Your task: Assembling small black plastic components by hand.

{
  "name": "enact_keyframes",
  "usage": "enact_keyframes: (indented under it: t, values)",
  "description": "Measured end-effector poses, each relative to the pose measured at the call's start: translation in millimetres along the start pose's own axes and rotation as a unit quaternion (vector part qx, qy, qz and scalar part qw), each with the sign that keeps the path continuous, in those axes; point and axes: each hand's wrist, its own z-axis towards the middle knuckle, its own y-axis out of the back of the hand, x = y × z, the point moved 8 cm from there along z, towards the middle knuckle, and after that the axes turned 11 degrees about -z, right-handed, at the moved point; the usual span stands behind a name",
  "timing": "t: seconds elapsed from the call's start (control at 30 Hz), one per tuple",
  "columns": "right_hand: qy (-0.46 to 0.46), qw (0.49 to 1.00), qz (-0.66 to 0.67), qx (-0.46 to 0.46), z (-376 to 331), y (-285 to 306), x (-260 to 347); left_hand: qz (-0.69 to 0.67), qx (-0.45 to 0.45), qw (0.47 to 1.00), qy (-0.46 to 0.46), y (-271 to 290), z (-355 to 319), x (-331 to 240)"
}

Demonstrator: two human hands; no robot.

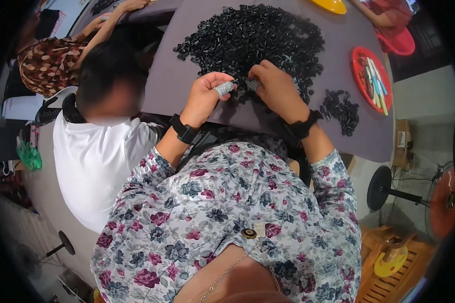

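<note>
A large heap of small black tube-like pieces [253,40] is spread over the grey-covered table in front of me. At the heap's near edge, my left hand [207,96] is closed in a pinch, its thumb wrapped in whitish-grey tape. Close by on the right, my right hand [280,91] curls its fingers together, with grey wrapping showing at a fingertip. The two sets of fingertips face each other a short way apart. Whatever they pinch is too small and dark to tell from the heap behind. Dark bands circle both wrists.
A smaller pile of black pieces [340,111] lies right of my right hand. Beyond it, a red plate [359,55] holds several slim tools with pale handles. A person in white [96,156] sits close on my left. A fan [444,202] stands at the right.
</note>
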Motion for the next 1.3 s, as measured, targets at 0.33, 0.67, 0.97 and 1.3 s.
enact_keyframes:
  t: [0.33,0.67,0.97,1.3]
  values:
    - [0.064,0.998,-0.026,0.016,-22.5,-27.0,31.4,-0.02,0.004,1.0,-0.002,0.6,0.6,1.8]
    - [0.029,0.992,0.126,-0.012,-22.1,-19.2,17.1,-0.018,0.012,1.0,-0.007,-1.4,0.1,1.5]
    - [-0.134,0.879,0.457,0.033,-33.6,-12.0,-19.1,0.013,0.06,0.998,0.007,-28.2,-10.3,-6.6]
    - [-0.117,0.882,0.452,0.067,-41.4,-14.6,-11.7,0.069,0.144,0.987,0.024,-38.8,-12.8,-1.4]
